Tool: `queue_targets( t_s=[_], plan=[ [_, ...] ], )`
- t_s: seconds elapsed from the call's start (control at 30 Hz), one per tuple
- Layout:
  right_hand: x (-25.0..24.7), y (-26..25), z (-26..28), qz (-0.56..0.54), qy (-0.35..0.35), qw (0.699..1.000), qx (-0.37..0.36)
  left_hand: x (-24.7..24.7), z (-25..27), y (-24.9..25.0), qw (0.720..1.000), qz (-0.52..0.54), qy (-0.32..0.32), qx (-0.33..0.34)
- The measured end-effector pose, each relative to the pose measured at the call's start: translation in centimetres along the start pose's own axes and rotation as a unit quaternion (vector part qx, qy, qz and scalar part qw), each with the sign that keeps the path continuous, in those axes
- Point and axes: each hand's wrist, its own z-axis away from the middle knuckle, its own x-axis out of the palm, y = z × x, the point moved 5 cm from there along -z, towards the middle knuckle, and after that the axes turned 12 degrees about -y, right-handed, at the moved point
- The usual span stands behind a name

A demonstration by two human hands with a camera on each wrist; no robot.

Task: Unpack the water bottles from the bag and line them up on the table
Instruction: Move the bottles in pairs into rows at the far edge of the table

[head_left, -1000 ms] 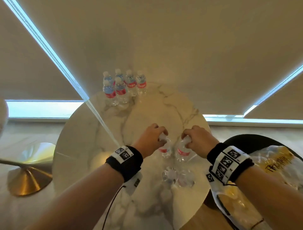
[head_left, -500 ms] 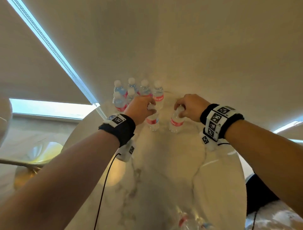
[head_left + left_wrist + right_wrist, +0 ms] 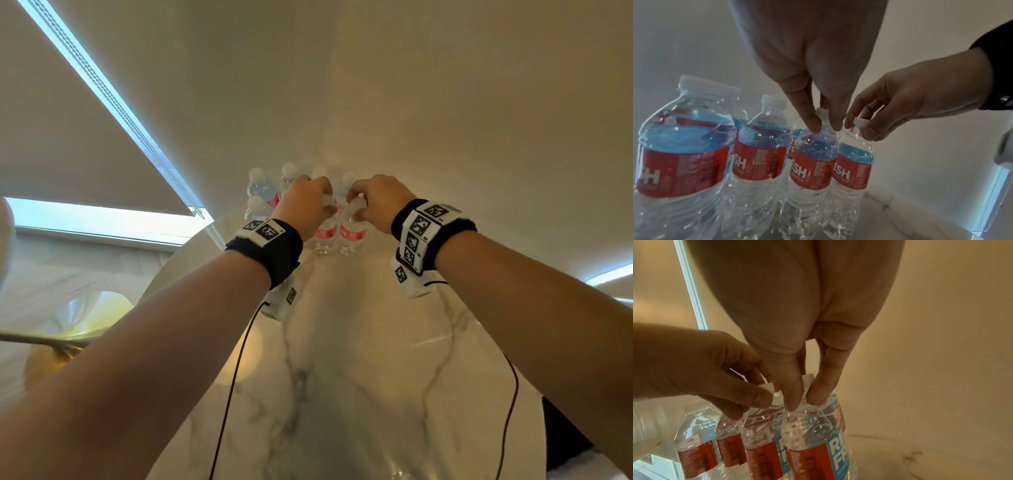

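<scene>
Bare forearms, black wristbands (image 3: 270, 253) with white coded marker blocks (image 3: 423, 226), thin black cables (image 3: 233, 387).

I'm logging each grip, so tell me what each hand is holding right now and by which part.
Each holds one water bottle by its neck, just under the cap: left hand the left bottle, right hand the right bottle.

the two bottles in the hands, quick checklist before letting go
1. Left hand pinches the left bottle at its neck: ok.
2. Right hand pinches the right bottle at its cap: ok.
3. Both bottles upright: ok.
4. Bases resting on the table: cannot tell.
5. Side by side in front of the standing group: ok.
</scene>
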Motion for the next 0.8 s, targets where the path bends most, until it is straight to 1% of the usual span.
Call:
queue_targets(
  t_s=[0.1, 0.2, 0.27, 0.33, 0.37, 0.47, 0.57, 0.63, 0.7, 0.8],
  plan=[
    [-0.2, -0.1, 1.4, -0.018, -0.007, 1.0, 0.01, -0.2, 0.4, 0.2, 1.0, -0.012, -0.025, -0.007],
    [-0.9, -0.2, 4.7, -0.028, -0.01, 0.999, 0.019, -0.8, 2.1, 0.4, 0.999, -0.028, -0.029, -0.005],
    [-1.2, 0.0, 8.1, -0.03, -0.013, 0.999, 0.026, -1.1, 4.2, 0.9, 1.0, -0.018, -0.012, 0.01],
    [-0.9, 0.3, 12.5, -0.042, -0.019, 0.998, 0.03, -1.0, 7.0, 2.1, 0.999, 0.001, 0.002, 0.046],
    [-0.6, 0.4, 14.9, -0.051, -0.024, 0.998, 0.033, -0.7, 8.6, 2.9, 0.998, 0.013, -0.001, 0.067],
    [1.5, 1.1, 22.2, -0.061, -0.054, 0.995, 0.049, 1.9, 13.9, 5.8, 0.989, 0.055, -0.068, 0.123],
    [4.6, 2.5, 29.5, -0.071, -0.077, 0.993, 0.058, 6.2, 20.2, 9.4, 0.97, 0.053, -0.144, 0.187],
    [7.1, 3.3, 33.4, -0.077, -0.104, 0.99, 0.055, 9.0, 24.1, 11.4, 0.956, 0.056, -0.188, 0.218],
    [9.8, 3.7, 36.5, -0.067, -0.141, 0.987, 0.049, 11.3, 27.0, 12.9, 0.943, 0.056, -0.241, 0.224],
    [13.3, 4.0, 39.6, -0.061, -0.18, 0.981, 0.031, 13.8, 29.7, 14.3, 0.924, 0.019, -0.306, 0.227]
  ],
)
